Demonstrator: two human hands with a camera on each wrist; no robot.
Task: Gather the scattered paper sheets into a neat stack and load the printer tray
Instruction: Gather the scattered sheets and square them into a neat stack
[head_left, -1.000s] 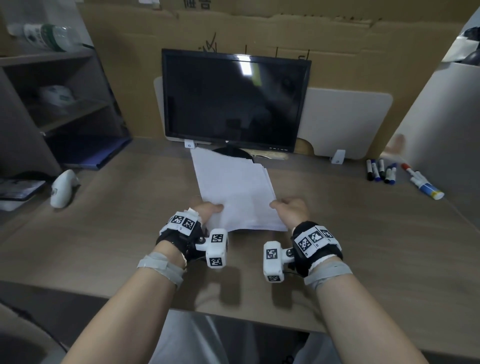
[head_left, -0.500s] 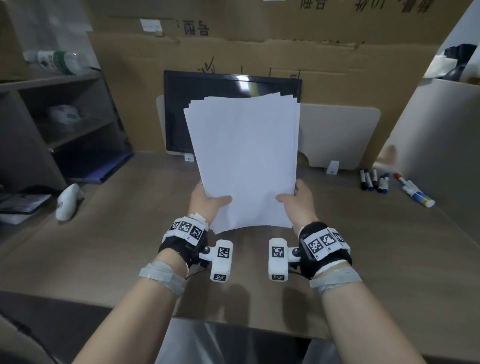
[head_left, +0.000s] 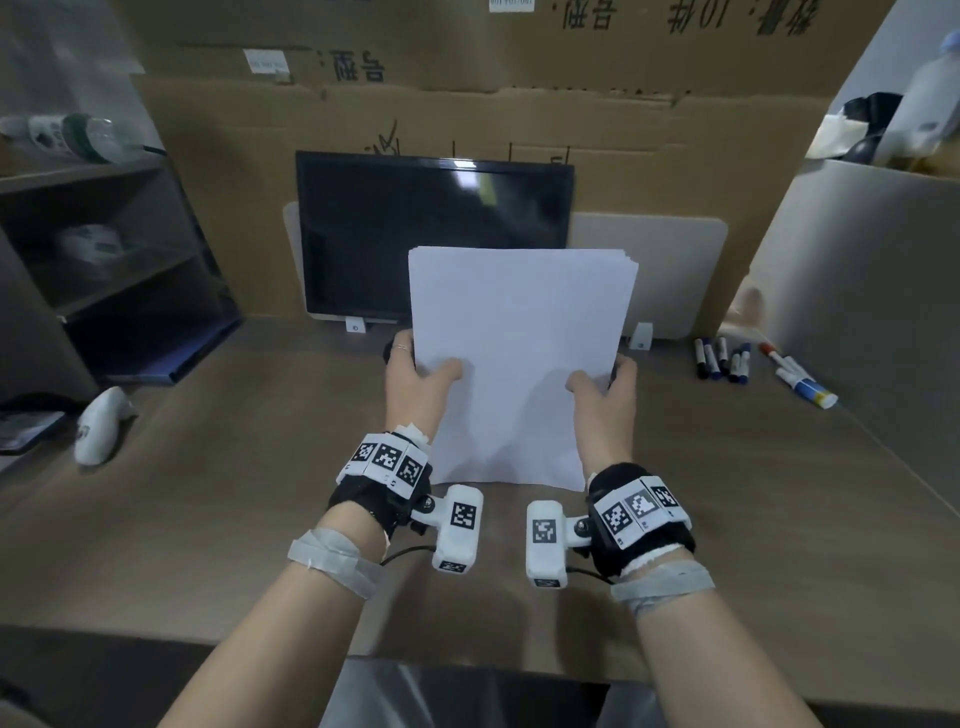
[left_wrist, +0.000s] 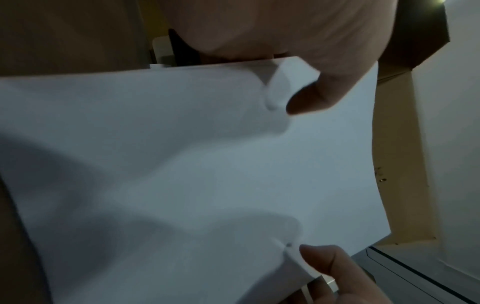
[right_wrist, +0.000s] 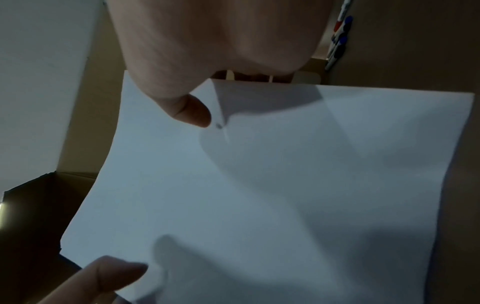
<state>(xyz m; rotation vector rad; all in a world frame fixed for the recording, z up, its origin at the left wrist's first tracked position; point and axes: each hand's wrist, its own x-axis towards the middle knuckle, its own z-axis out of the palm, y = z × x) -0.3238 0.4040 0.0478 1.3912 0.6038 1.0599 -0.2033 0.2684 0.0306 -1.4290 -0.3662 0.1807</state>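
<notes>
A stack of white paper sheets (head_left: 519, 358) stands upright with its bottom edge on the wooden desk (head_left: 208, 493), in front of the monitor. My left hand (head_left: 415, 379) pinches its left edge, thumb on the near face. My right hand (head_left: 605, 387) pinches the right edge the same way. The top edges are nearly flush, with a few sheets offset at the top right. In the left wrist view the paper (left_wrist: 207, 164) fills the frame under my left thumb (left_wrist: 319, 96). The right wrist view shows the paper (right_wrist: 259, 185) dented under my right thumb (right_wrist: 189, 111). No printer is in view.
A dark monitor (head_left: 436, 234) stands behind the paper. Several markers (head_left: 727, 358) lie at the right rear of the desk. A white handheld device (head_left: 98, 426) lies at the left. Grey shelves (head_left: 104, 249) stand left, a grey partition (head_left: 857, 291) right, cardboard behind.
The sheets went from lying flat on the desk to being lifted upright, then were lowered so the bottom edge meets the desk. The fanned top edges have evened out.
</notes>
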